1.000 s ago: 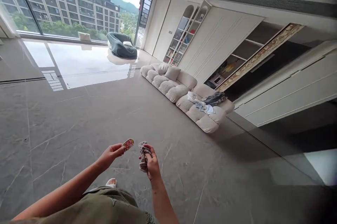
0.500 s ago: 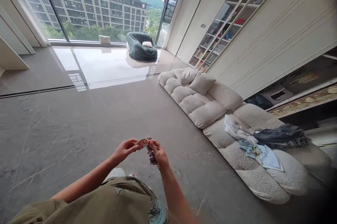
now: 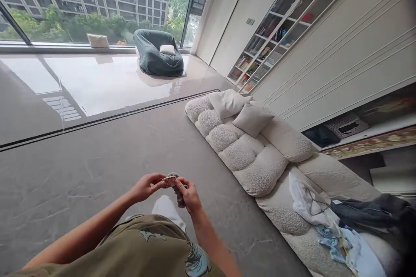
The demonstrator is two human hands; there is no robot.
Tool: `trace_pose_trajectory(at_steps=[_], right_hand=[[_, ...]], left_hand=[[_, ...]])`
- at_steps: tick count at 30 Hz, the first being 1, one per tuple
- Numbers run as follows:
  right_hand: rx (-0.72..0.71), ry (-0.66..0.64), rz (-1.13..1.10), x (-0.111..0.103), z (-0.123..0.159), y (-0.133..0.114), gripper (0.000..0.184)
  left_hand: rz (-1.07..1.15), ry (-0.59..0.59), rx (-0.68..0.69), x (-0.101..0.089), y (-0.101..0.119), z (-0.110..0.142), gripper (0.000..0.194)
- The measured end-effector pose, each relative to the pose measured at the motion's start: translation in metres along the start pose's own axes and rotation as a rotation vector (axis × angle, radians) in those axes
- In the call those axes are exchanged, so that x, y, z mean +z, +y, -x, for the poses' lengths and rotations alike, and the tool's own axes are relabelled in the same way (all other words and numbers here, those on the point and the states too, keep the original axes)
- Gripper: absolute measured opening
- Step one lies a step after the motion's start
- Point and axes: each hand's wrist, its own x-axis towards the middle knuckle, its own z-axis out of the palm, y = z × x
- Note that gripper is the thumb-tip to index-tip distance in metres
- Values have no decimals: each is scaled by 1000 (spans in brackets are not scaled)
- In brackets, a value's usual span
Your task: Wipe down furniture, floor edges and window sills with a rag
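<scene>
"Left hand, state of grip?"

"Pinched on one end of a small oval item."

"Right hand?"

"Closed around crumpled grey cloth, just beside that item; whether its fingertips touch the item, I cannot tell."

"Location?"

"Before the olive shirt, above the grey floor. Sofa stands right, clothes upon it."

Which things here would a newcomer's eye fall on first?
Probably the long cream sofa on the right, with crumpled clothes on its near end. Next, the dark teal beanbag by the large window. At lower centre, the left hand pinches a small patterned item beside the grey cloth in the right hand.
</scene>
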Motion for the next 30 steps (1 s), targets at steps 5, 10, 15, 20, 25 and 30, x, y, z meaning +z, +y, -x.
trace_pose_trajectory(at_steps=[5, 10, 15, 20, 25, 30], right_hand=[[62, 219, -221, -51, -187, -74, 55], [281, 238, -255, -46, -390, -181, 55], [91, 57, -243, -13, -579, -300, 56], [96, 103, -296, -11, -756, -378, 55], [122, 316, -414, -65, -894, -453, 54], [55, 549, -434, -163, -1054, -525, 54]], left_hand=[[-265, -178, 58, -77, 30, -201, 38], [-362, -67, -127, -174, 39, -351, 41], [-447, 15, -345, -294, 33, -477, 47], [-476, 89, -286, -385, 42, -677, 49], [-524, -98, -4, -423, 134, -934, 43], [-453, -420, 170, -441, 207, -1176, 42]])
